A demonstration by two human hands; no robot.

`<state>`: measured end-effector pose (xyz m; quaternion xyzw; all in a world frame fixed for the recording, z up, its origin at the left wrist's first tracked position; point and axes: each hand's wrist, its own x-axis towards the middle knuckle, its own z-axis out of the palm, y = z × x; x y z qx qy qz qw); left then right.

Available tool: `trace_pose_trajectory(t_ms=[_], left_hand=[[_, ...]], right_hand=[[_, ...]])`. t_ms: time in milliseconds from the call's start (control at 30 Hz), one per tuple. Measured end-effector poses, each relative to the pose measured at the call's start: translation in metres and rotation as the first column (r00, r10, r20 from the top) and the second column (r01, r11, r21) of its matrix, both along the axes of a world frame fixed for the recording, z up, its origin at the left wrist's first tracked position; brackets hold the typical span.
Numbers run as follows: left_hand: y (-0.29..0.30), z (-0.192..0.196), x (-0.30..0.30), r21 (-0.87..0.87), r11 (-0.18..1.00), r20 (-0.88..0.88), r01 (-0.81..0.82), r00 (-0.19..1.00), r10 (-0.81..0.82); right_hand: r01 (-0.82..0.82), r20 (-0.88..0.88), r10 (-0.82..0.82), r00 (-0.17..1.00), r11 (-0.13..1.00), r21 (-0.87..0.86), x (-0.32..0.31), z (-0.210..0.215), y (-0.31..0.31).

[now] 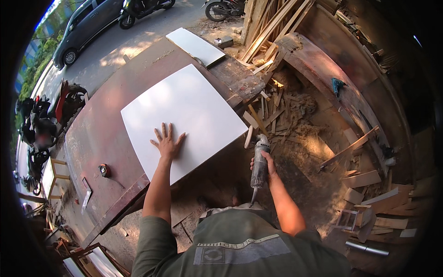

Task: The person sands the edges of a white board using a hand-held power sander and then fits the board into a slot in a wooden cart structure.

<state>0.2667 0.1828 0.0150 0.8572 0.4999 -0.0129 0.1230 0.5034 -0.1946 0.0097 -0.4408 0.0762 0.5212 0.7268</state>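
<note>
My left hand (168, 144) lies flat with spread fingers on a large white board (194, 99). The board rests on a reddish-brown worktable (99, 124), its near right edge reaching past the tabletop. In my right hand (270, 165) is a dusty grey angle grinder (259, 171), gripped round its body with the head pointing away from me. Its cord runs down from the rear end toward my body. The grinder is just off the board's right corner, apart from it. Whether it is running I cannot tell.
A tape measure (104, 170) and a small square (86, 195) lie on the table's left part. A narrower white board (195, 46) sits at the far end. Wood scraps (277, 111) litter the ground at right, near a bench with a teal power tool (338, 87). Parked motorbikes (46, 120) stand left.
</note>
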Motion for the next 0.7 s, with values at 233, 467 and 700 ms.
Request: trace_pose_trajectory(t_ms=[233,467,700], left_hand=[[0.001,-0.003,-0.001,0.03,1.0,0.065,-0.004,0.998,0.002],[0.004,-0.004,0.0,0.048,0.999,0.063,-0.014,0.998,0.011],[0.008,-0.004,-0.001,0.046,0.999,0.033,-0.016,0.999,0.014]], right_hand=[[-0.086,0.006,0.087,0.996,0.994,-0.074,0.018,0.007,0.006],[-0.34,0.008,0.344,0.939,0.929,-0.147,0.088,0.023,-0.005],[-0.507,-0.005,0.51,0.86,0.854,-0.113,0.144,0.046,0.005]])
